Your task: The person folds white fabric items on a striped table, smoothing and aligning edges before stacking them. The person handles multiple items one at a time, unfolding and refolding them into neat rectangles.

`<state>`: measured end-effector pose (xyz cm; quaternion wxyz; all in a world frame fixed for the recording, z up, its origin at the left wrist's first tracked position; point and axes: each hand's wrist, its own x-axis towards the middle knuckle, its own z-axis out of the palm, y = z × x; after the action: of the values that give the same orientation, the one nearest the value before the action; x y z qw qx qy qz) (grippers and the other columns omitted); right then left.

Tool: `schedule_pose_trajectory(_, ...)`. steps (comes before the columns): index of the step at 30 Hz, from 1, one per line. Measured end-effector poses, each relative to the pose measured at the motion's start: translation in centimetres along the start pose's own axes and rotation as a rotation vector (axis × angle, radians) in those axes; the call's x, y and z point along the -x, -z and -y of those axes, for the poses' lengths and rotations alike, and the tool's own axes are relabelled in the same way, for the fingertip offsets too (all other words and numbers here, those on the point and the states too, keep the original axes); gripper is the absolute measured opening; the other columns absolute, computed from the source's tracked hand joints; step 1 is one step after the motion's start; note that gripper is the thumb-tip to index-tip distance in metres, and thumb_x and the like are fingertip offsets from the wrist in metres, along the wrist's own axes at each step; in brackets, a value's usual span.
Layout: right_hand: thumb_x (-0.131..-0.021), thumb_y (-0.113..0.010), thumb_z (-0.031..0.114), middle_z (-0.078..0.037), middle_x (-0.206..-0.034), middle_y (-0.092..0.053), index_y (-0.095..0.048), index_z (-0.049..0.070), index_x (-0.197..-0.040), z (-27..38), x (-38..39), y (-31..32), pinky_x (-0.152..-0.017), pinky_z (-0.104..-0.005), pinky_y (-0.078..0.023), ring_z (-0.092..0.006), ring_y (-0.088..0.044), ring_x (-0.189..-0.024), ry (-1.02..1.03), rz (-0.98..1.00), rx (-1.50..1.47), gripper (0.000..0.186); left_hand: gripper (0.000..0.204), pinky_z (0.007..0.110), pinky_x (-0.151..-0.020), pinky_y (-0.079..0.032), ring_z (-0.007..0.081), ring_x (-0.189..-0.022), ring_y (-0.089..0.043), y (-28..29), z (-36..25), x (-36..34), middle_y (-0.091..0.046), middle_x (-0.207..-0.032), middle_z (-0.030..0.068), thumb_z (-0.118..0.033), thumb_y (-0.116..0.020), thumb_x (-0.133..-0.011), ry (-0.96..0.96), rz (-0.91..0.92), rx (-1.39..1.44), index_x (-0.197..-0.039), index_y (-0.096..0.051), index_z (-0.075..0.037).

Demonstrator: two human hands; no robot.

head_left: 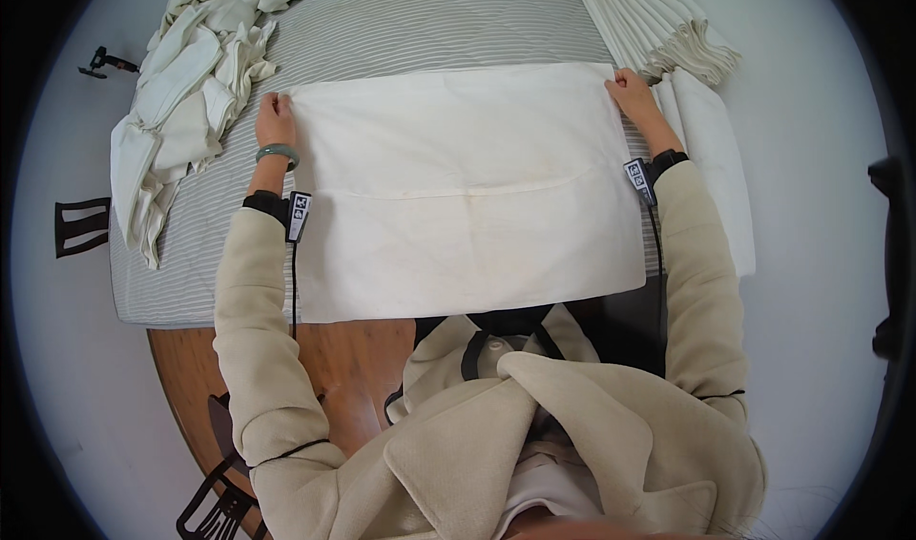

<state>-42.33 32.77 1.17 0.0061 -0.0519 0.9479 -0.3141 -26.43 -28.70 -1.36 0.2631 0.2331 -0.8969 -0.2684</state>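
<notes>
A white pillowcase (468, 139) lies spread nearly flat before me on a striped grey-and-white bed or table cover (410, 25). A seam or flap edge runs across its middle, and its near edge reaches the front edge of the surface. At its far left corner my left hand (276, 118), with a green bangle at the wrist, is closed on the fabric. My right hand (634, 96) pinches the opposite far corner. Some fingertips of both hands are hidden by the hands themselves or the cloth.
Crumpled white cloths (181, 101) are heaped along the left side. At the far right stand folded white cloths (649, 15) in a stack, and another white cloth (711, 149) lies by my right forearm. Dark chairs (224, 502) are at the lower left on a wooden floor (353, 368).
</notes>
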Motion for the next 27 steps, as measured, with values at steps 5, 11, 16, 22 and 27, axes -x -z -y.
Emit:
schedule_pose_trajectory(5,-0.088,-0.063,0.030,-0.017,-0.094,-0.069,-0.063,0.001,-0.100,1.1,-0.9,-0.8,-0.082,-0.0397,-0.050,-0.0327,-0.065,-0.090,0.005,-0.051,0.034,0.031,0.029,0.046,-0.078,-0.049,0.0405,-0.090,-0.064,-0.3,0.5,-2.0,-0.069,-0.097,0.0191,-0.032,-0.057,-0.096,0.033,0.004,-0.076,-0.111,-0.061,-0.007)
schedule_pose_trajectory(11,-0.091,-0.060,0.033,-0.019,-0.095,-0.068,-0.061,0.004,-0.094,1.6,-0.5,-2.3,-0.080,-0.0454,-0.049,-0.0378,-0.063,-0.092,0.029,-0.042,0.199,0.029,0.030,0.046,-0.084,-0.049,0.0383,-0.098,-0.064,-3.1,1.8,-2.2,-0.069,-0.106,0.0170,-0.033,-0.057,-0.096,0.156,0.201,-0.187,-0.113,-0.063,-0.009)
schedule_pose_trajectory(16,-0.092,-0.059,0.034,-0.019,-0.094,-0.067,-0.061,0.005,-0.095,1.5,-0.8,-2.4,-0.079,-0.0455,-0.048,-0.0374,-0.063,-0.091,0.002,-0.026,0.276,0.030,0.029,0.043,-0.084,-0.050,0.0357,-0.093,-0.064,-3.6,2.8,-2.8,-0.068,-0.108,0.0169,-0.030,-0.061,-0.094,0.209,0.263,-0.180,-0.111,-0.064,-0.006)
schedule_pose_trajectory(22,-0.093,-0.059,0.028,-0.018,-0.107,-0.065,-0.062,0.007,-0.109,2.5,0.7,-2.6,-0.085,-0.0466,-0.050,-0.0384,-0.063,-0.100,0.175,-0.261,0.187,0.027,0.034,0.042,-0.085,-0.051,0.0334,-0.095,-0.065,-2.6,3.3,-2.7,-0.068,-0.109,0.0163,-0.026,-0.065,-0.091,0.223,0.285,-0.123,-0.119,-0.060,-0.009)
schedule_pose_trajectory(27,-0.093,-0.059,0.024,-0.017,-0.115,-0.063,-0.063,0.010,-0.116,5.0,7.3,-3.1,-0.090,-0.0466,-0.048,-0.0372,-0.059,-0.108,0.368,0.030,0.095,0.027,0.049,0.038,-0.081,-0.052,0.0282,-0.087,-0.065,-0.6,3.3,2.7,-0.068,-0.102,0.0159,-0.026,-0.068,-0.089,-0.084,0.241,-0.200,-0.132,-0.052,-0.008)
